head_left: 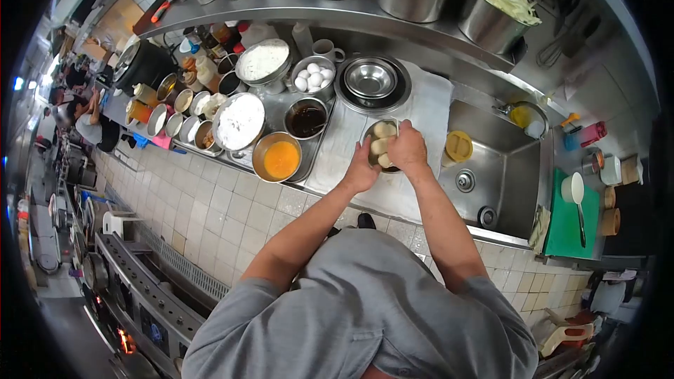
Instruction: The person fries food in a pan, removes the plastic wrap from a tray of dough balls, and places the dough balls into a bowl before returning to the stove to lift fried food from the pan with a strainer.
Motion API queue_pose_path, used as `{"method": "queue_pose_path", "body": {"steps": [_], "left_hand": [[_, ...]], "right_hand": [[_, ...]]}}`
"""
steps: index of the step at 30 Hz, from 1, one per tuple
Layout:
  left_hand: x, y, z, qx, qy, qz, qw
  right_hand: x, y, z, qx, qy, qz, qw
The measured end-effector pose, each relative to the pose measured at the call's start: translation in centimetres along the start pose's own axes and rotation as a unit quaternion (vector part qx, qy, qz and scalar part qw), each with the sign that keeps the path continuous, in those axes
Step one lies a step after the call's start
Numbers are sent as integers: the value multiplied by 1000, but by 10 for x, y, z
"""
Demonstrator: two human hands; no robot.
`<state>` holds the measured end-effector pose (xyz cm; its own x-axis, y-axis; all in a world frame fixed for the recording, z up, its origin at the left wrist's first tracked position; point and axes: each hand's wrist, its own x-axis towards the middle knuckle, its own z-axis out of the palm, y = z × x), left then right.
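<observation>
A small dark-looking bowl (pixel 369 129) stands on the white cloth (pixel 337 172) in front of me. Inside it lie several pale, rounded pieces (pixel 380 145) whose kind I cannot make out. My left hand (pixel 362 170) is wrapped against the bowl's left side. Over its right side, my right hand (pixel 408 148) is closed, fingers bent down at the rim and the pale pieces; what it grips is hidden from above. Just behind the bowl sits a stack of round metal bowls (pixel 371 78).
To the left, a metal tray holds a bowl of orange liquid (pixel 281 160), dark sauce (pixel 307 118), white powder (pixel 239 121) and eggs (pixel 314 77). At right is a sink (pixel 502 147) with a yellow container (pixel 459 146). A shelf (pixel 309 8) carrying metal pots overhangs the back.
</observation>
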<state>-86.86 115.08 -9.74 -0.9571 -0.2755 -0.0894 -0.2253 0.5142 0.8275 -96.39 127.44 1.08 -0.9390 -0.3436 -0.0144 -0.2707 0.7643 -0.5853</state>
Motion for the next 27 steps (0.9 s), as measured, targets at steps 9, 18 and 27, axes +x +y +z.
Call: {"method": "queue_pose_path", "body": {"steps": [9, 18, 27], "left_hand": [[18, -15, -12, -82, 11, 23, 996], [13, -19, -26, -94, 45, -77, 992], [78, 54, -6, 375, -103, 124, 913]], "right_hand": [[9, 14, -53, 16, 32, 45, 998], [-72, 166, -76, 202, 227, 70, 950], [-213, 283, -96, 315, 242, 208, 894]]}}
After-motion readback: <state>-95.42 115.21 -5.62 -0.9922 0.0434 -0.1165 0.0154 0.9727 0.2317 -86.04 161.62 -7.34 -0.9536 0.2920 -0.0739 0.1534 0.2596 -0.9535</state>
